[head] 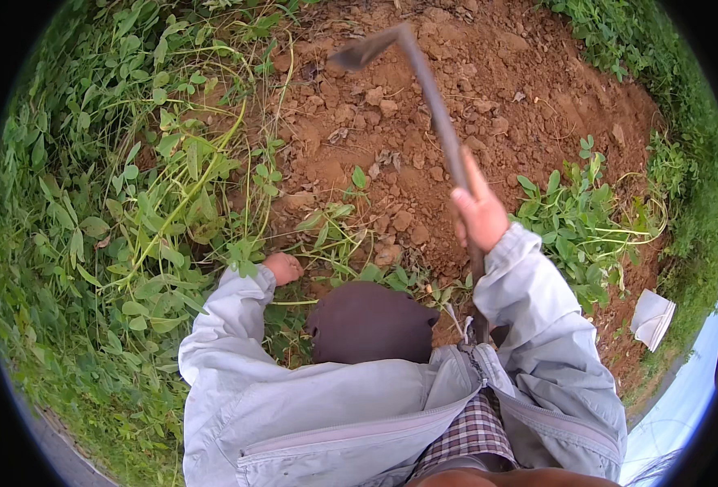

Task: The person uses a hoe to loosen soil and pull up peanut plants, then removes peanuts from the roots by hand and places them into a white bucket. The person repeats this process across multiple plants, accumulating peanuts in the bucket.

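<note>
My right hand (479, 210) grips the wooden handle (438, 109) of a hoe, its fingers around the shaft. The hoe's metal blade (359, 53) is raised at the far end, over reddish-brown cloddy soil (505, 91), and looks blurred. The handle's near end runs down beside my jacket. My left hand (283, 268) is low at the edge of the leafy plants, beside green stems (334, 268); its fingers are curled, and whether they hold a stem is not plain. A dark-clad knee (371, 322) lies between my arms.
Dense green leafy plants (91, 225) with long stems cover the left side. A leafy clump (566, 231) lies on the soil at right, near a white object (652, 319), perhaps a container. More greenery borders the upper right. Dry leaves and clods are scattered over the soil.
</note>
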### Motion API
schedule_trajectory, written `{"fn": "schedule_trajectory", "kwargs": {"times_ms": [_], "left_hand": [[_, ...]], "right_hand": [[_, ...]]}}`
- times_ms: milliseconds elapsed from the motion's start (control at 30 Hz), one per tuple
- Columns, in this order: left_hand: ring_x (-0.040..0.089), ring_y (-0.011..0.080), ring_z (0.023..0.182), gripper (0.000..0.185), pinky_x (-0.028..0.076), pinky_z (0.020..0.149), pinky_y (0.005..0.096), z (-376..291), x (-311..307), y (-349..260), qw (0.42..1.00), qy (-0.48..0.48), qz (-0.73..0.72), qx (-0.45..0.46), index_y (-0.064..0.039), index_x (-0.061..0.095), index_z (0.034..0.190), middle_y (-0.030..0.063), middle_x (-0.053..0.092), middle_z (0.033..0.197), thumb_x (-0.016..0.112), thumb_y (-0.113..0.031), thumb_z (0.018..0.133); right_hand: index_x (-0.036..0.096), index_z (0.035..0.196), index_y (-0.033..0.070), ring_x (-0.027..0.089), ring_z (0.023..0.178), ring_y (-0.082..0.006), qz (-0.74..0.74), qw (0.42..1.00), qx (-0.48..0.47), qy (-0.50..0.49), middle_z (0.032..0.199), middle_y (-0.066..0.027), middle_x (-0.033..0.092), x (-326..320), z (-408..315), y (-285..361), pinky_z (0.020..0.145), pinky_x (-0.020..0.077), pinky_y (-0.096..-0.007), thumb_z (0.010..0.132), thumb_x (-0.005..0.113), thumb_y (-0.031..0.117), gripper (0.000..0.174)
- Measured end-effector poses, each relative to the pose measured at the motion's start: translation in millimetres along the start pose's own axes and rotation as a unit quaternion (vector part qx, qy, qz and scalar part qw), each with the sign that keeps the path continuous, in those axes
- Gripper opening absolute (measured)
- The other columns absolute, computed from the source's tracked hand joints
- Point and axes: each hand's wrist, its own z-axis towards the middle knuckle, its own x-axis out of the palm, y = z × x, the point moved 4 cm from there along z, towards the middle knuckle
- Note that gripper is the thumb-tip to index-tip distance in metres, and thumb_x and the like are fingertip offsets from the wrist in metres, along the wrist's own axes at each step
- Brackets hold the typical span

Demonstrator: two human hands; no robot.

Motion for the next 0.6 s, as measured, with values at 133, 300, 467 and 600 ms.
{"fn": "schedule_trajectory", "kwargs": {"times_ms": [133,300,467,600], "left_hand": [[0.058,0.0127,0.064,0.019,0.048,0.063,0.0279,-12.3,-4.7,-8.1,0.997,-0.037,-0.001,0.074,-0.008,0.071,0.092,0.0034,0.066,0.076,0.064,-0.015,0.075],[0.052,0.0072,0.062,0.016,0.043,0.056,0.0233,-39.1,-15.3,-39.2,0.968,0.057,-0.227,0.087,-0.003,0.069,0.092,-0.0013,0.060,0.072,0.062,-0.007,0.079],[0.050,0.0079,0.061,0.014,0.040,0.053,0.0226,-46.1,-15.7,-69.9,0.920,0.058,-0.350,0.167,-0.002,0.068,0.090,-0.0002,0.059,0.072,0.064,-0.007,0.079],[0.047,0.0058,0.055,0.013,0.036,0.048,0.0203,-52.7,-33.4,-90.9,0.895,0.010,-0.412,0.173,-0.005,0.068,0.091,-0.0007,0.057,0.069,0.064,-0.011,0.081]], "right_hand": [[0.008,0.149,0.032,0.051,0.046,-0.0147,-0.082,0.984,0.093,0.129,0.063,-0.0048,0.052,25.1,-42.2,-96.4,0.048,0.0470,-0.0315,0.094,0.050,0.018,0.070],[0.012,0.149,0.019,0.044,0.042,-0.0088,-0.004,0.985,0.134,0.105,0.058,-0.0009,0.044,-47.6,-121.1,-83.5,0.040,0.0413,-0.0235,0.094,0.046,0.009,0.065],[0.014,0.149,0.013,0.044,0.041,-0.0079,-0.005,0.999,0.033,-0.038,0.062,-0.0003,0.046,-101.6,-139.2,-42.9,0.038,0.0391,-0.0218,0.094,0.046,0.009,0.064],[0.009,0.149,0.013,0.043,0.042,-0.0077,0.060,0.974,-0.178,-0.123,0.068,-0.0017,0.047,-108.2,-67.3,24.4,0.037,0.0389,-0.0216,0.094,0.043,0.013,0.065]]}}
